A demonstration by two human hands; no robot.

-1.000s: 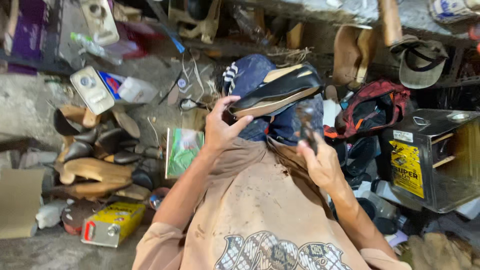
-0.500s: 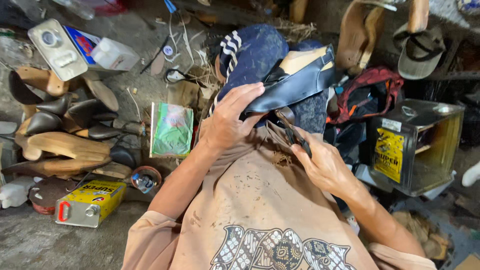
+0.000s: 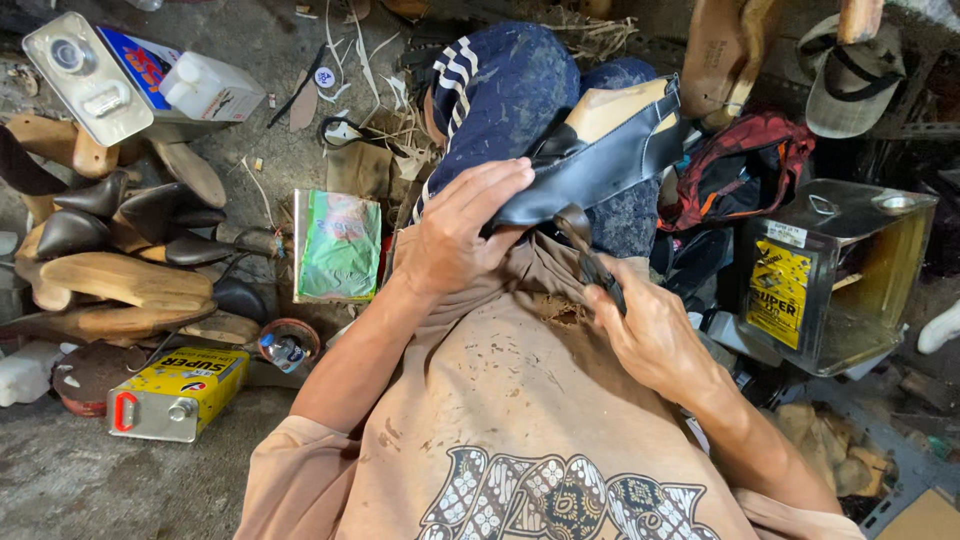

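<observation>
Sitting across the person's raised knee is the black leather shoe upper stretched on a pale wooden last [image 3: 600, 150], and everything else is placed from it. Far left of it and a little higher stands a silver rectangular metal can [image 3: 85, 75] with a blue, red and white label on its side, a white plastic bottle [image 3: 210, 88] just beside it. Left of the shoe and lower, a flat green printed packet [image 3: 338, 245] lies on the floor. Lower left again, a yellow rectangular tin with a red handle [image 3: 175, 393] lies on its side. To the shoe's right stands a shiny square metal can [image 3: 850, 275] carrying a yellow diamond-patterned label.

The shoe's long axis runs from lower left up to upper right, the bare wood of the last showing at the upper right end. The left hand [image 3: 455, 235] wraps the lower left end, fingers [image 3: 495, 185] curled over the leather, pressing it down. Just below the shoe, the right hand [image 3: 650, 335] grips dark metal pincers [image 3: 590, 255], fingers closed round the handles, the tool's head touching the leather edge.
</observation>
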